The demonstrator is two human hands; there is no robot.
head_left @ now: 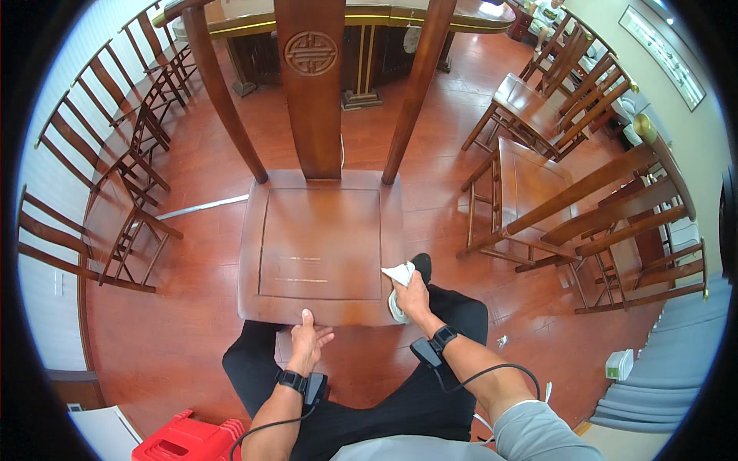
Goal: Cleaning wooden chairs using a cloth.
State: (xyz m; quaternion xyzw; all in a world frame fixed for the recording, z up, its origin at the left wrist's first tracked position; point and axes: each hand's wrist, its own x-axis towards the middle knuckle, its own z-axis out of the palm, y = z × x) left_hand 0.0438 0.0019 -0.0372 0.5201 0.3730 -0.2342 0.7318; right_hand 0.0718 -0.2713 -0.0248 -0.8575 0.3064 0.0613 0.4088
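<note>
A brown wooden chair [330, 238] stands before me, its seat towards me and its carved back splat [311, 77] rising at the far side. My right hand [415, 300] is closed round a white cloth [400, 275], bunched against the seat's right edge near the front corner. At the middle of the front edge is my left hand [307, 342], its thumb touching the edge of the seat. The other fingers of that hand are stretched out and apart just below the edge, with nothing in them. Pale streaks of light show on the seat panel.
Wooden chairs line the left wall, one nearby [111, 219]; more stand at the right, the closest a seat [530, 184] with its back tilted in view. A large table [361, 19] is beyond. A red plastic case [188, 438] sits at lower left. A person [547, 15] sits far right.
</note>
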